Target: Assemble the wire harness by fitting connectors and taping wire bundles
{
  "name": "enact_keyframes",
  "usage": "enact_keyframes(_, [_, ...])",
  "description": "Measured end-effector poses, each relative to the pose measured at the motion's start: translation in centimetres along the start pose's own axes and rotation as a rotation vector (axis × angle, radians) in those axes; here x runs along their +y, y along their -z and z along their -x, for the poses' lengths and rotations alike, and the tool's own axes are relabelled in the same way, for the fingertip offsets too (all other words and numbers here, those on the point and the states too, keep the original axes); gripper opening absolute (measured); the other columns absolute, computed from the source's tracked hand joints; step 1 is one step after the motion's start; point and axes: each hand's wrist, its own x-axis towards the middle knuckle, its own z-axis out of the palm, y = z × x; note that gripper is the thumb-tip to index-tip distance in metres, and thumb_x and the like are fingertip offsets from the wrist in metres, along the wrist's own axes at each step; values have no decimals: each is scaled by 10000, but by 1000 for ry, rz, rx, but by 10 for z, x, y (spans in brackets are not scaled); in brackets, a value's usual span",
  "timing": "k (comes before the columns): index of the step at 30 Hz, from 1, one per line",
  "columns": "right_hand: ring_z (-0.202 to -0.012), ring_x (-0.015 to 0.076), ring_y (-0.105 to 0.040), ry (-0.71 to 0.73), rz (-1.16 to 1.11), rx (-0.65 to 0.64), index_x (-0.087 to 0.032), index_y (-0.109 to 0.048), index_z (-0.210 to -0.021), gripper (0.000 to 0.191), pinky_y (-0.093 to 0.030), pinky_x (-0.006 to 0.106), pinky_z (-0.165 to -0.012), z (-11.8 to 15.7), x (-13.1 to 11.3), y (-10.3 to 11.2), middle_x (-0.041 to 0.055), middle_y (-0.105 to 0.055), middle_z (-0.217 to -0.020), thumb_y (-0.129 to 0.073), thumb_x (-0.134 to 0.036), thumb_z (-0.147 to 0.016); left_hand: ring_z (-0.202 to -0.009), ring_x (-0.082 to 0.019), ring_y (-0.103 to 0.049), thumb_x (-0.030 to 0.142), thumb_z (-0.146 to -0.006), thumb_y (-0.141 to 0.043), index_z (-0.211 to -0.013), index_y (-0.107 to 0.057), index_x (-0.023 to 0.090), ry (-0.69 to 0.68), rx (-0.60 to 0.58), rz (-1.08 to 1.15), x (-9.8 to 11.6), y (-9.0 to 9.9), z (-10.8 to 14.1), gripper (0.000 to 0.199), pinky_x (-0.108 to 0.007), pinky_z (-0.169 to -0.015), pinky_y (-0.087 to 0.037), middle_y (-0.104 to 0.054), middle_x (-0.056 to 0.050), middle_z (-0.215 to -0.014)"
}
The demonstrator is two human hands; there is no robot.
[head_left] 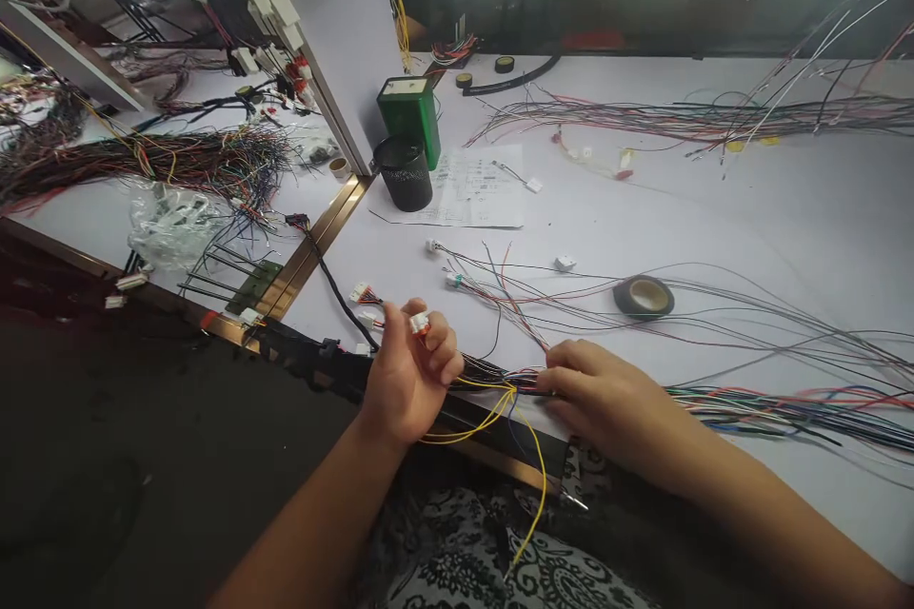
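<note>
My left hand [410, 381], palm up with curled fingers, holds a small white connector [419, 324] with orange-red wires between its fingers. My right hand [606, 395] is closed on the wire bundle [525, 382] near the table's front edge; its fingertips are partly hidden among the wires. Yellow wires [539, 466] loop out between the hands and hang over the edge. Just beyond my left hand lie more white connectors [362, 293]. Farther back, a white connector [432, 246] and a green-and-white one [453, 280] end thin wires that run right.
A roll of black tape [644, 298] lies beyond my right hand. At the back stand a black mesh cup [405, 173] and a green box [410, 114] beside a printed sheet [475, 186]. Long wires [628, 119] cross the rear. Left of the divider [328, 29] lie a wire heap [178, 162] and plastic bag [171, 224].
</note>
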Motion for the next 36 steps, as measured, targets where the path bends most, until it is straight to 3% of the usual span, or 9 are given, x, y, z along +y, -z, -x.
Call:
enact_keyframes(2, [-780,173,-543,-9,48,-16,-237,-653,-942,230,-437,285,-653,5,1,-4,49,-594,-880,-499,-101,-837,-455,-49,-329,481,-773,-663,-939,-577,271,-67,35,-279,-1,-1,1,282,-159,-428,-309,-423,72,-613])
enact_keyframes(4, [-764,175,-532,-28,86,-17,-227,-658,-927,233,-422,276,-633,7,1,-4,50,-584,-859,-481,-102,-841,-524,-58,-395,332,-742,-733,-926,-625,255,-107,25,-688,-2,-2,5,226,-165,-499,-343,-484,53,-656])
enact_keyframes(7, [-771,185,-526,-42,152,-67,-214,-647,-890,192,-418,283,-637,7,3,0,53,-580,-851,-493,-113,-838,-763,-136,-530,245,-804,-656,-838,-677,220,-179,-182,-1198,-6,-4,11,48,-226,-716,-411,-590,-15,-781])
enact_keyframes(9, [-758,189,-522,-63,207,-110,-211,-629,-849,146,-410,287,-619,7,5,4,49,-582,-837,-524,-113,-821,-867,-182,-554,255,-851,-582,-902,-683,228,-200,-290,-1403,-10,-4,13,117,-280,-800,-413,-615,-48,-905])
enact_keyframes(12, [-725,186,-514,-102,245,-164,-207,-599,-807,131,-385,280,-574,10,9,9,37,-582,-814,-546,-87,-796,-854,-198,-575,333,-840,-593,-1048,-658,244,-168,-293,-1617,-17,-1,14,235,-310,-784,-435,-581,-66,-1045])
enact_keyframes(16, [-712,174,-497,-85,220,-152,-202,-590,-805,159,-384,285,-599,14,12,12,29,-577,-795,-502,-70,-820,-841,-198,-589,373,-858,-559,-1061,-653,234,-194,-288,-1718,-22,3,13,264,-305,-763,-452,-556,-72,-1070])
enact_keyframes(22, [-774,186,-500,19,179,3,-220,-663,-841,257,-387,291,-623,5,3,5,57,-592,-880,-453,-72,-828,-828,-189,-606,201,-864,-527,-1007,-653,219,-311,-364,-1795,-20,3,9,191,-294,-759,-451,-587,-73,-1087])
enact_keyframes(28, [-770,183,-483,29,182,-74,-209,-677,-888,191,-392,299,-656,-6,-4,0,50,-589,-854,-540,-86,-836,-817,-214,-589,118,-878,-471,-1168,-573,193,-446,-465,-1997,-23,4,5,316,-323,-732,-455,-653,-65,-863])
enact_keyframes(36, [-713,174,-455,45,280,-180,-203,-639,-671,126,-319,284,-582,-23,-5,2,25,-560,-727,-671,-129,-768,-856,-193,-575,171,-918,-451,-1224,-502,186,-452,-415,-2083,-27,13,4,310,-330,-776,-470,-643,-49,-918])
